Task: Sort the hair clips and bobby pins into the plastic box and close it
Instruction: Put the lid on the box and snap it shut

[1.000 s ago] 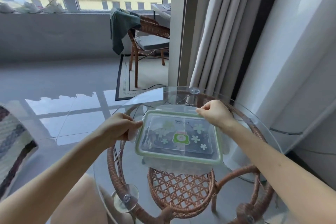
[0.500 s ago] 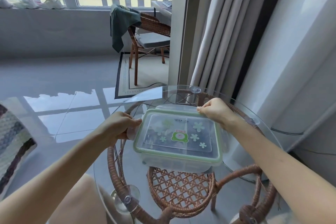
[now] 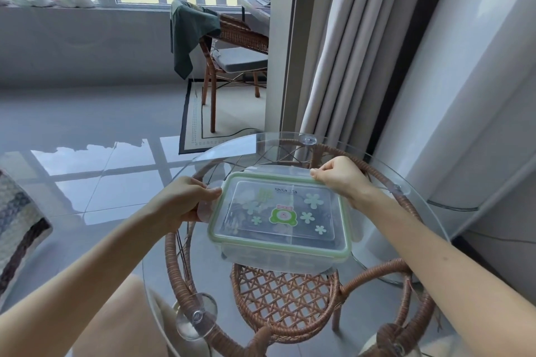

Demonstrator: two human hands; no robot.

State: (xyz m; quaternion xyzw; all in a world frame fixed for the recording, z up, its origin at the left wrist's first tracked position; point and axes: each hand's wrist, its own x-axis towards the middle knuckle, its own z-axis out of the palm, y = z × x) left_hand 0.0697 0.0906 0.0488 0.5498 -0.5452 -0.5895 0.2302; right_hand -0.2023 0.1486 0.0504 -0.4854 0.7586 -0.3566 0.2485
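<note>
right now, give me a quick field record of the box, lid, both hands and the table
box: clear plastic box on the glass table
lid: green-rimmed lid lies on the box, frog and flower stickers on top
contents: dark items inside, too blurred to identify
left hand: left hand grips the flap on the box's left edge
right hand: right hand pinches the far right corner of the lid
loose clips on table: none visible

The glass tabletop [image 3: 383,278] lay bare all around the plastic box [image 3: 280,222]; only the left hand [image 3: 185,200] and right hand [image 3: 342,178] crowded its two sides.
</note>
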